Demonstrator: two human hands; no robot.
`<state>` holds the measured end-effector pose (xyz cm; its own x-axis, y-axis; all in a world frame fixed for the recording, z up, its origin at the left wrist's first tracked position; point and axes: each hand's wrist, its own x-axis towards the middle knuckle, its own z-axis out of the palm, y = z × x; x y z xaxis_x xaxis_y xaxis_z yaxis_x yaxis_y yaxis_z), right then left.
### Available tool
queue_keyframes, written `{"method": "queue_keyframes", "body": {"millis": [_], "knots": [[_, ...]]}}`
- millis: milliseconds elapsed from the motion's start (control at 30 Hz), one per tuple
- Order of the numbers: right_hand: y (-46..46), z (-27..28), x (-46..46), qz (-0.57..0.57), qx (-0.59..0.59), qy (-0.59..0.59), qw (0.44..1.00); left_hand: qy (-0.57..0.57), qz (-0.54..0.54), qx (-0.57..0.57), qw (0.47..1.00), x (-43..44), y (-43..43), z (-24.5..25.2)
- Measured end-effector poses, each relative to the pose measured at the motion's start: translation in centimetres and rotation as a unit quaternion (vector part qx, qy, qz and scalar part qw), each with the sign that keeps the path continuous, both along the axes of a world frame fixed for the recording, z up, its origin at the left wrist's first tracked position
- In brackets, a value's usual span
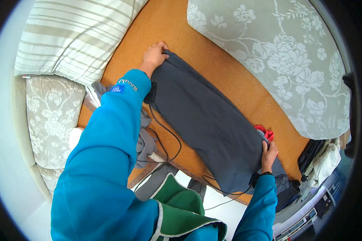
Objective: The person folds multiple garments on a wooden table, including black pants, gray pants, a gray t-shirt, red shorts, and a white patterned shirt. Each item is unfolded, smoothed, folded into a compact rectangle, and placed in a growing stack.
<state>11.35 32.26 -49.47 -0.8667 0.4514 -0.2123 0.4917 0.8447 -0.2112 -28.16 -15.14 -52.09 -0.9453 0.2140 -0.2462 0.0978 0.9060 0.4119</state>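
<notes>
A dark grey folded cloth [205, 123], apparently a garment, lies in a long strip across an orange-brown woven seat cover [184, 33]. My left hand [155, 55] grips the corner of its far left end. At the near right end, my right hand [269, 153] pinches the cloth's edge between thumb and fingers. A bit of red fabric [269, 133] shows beside the right fingers, partly under the grey cloth. The fingertips of both hands are partly hidden by the cloth. Black straps with cables sit at both wrists.
A striped pillow [75, 36] and a floral cushion [283, 63] flank the seat. Crumpled grey cloth [145, 144] lies beneath my left forearm. A black cable [179, 147] loops over the seat's front edge. Dark and white clothes [322, 162] are heaped at the right end.
</notes>
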Motion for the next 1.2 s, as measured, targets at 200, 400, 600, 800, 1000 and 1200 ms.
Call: {"method": "queue_keyframes", "body": {"millis": [200, 400, 600, 800, 1000, 1200], "knots": [[1.6, 1.4, 0.9, 0.016, -0.027, 0.012, 0.999, 0.065, -0.219, 0.015, 0.974, 2.8, -2.2, 3.3], [4.1, 2.9, 2.4, 0.036, -0.062, -0.028, 0.997, -0.016, -0.273, -0.127, 0.953, 0.9, -1.8, 5.5], [6.0, 3.6, 3.7, -0.040, -0.079, -0.039, 0.995, -0.119, -0.141, -0.014, 0.983, -1.9, -0.2, 6.5], [5.6, 2.3, 5.2, -0.012, -0.010, 0.001, 1.000, 0.017, -0.072, -0.002, 0.997, 1.1, 1.4, 4.3], [5.5, 2.1, 5.3, -0.020, 0.012, 0.008, 1.000, 0.002, -0.043, -0.012, 0.999, 0.6, 1.4, 3.3], [0.4, 3.5, 1.5, -0.036, 0.137, 0.096, 0.985, 0.114, 0.004, -0.010, 0.993, 2.8, 1.2, 0.3]]}}
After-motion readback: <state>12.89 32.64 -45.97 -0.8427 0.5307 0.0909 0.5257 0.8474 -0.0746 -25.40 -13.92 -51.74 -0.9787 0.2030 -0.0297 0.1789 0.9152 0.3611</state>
